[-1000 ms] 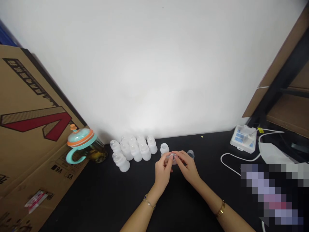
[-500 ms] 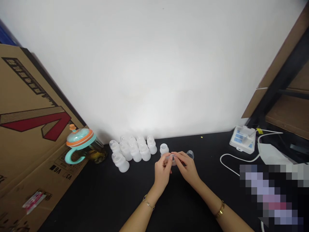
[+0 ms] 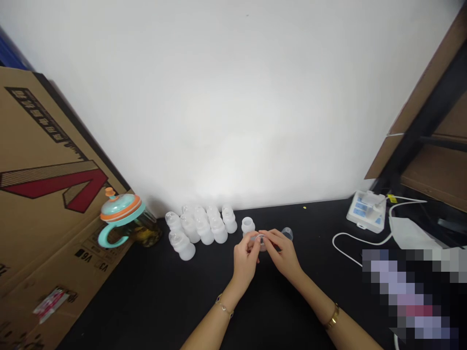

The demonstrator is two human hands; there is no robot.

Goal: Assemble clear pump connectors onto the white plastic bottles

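Between my fingertips is a small translucent ring-shaped bottle part [image 3: 262,243], mostly hidden by the fingers. My left hand [image 3: 245,255] pinches it from the left, and my right hand [image 3: 280,250] closes on it from the right, the fingertips of both almost meeting. Just behind my left hand stands a white baby bottle [image 3: 248,224] with an open mouth and no top. Beside the right knuckles a clear dome cap [image 3: 287,233] rests on the black table [image 3: 204,301]. Several white baby bottles [image 3: 204,228] with clear caps stand grouped to the left.
A jug [image 3: 146,228] with a turquoise and orange lid stands at the left, against a large cardboard box [image 3: 40,194]. To the right are a white power strip [image 3: 367,211], its white cable [image 3: 350,234] and a blurred-out patch. A white wall [image 3: 233,107] rises behind the table.
Almost nothing differs. Both hands stay in place around the translucent part, with only a tiny shift of the fingers.
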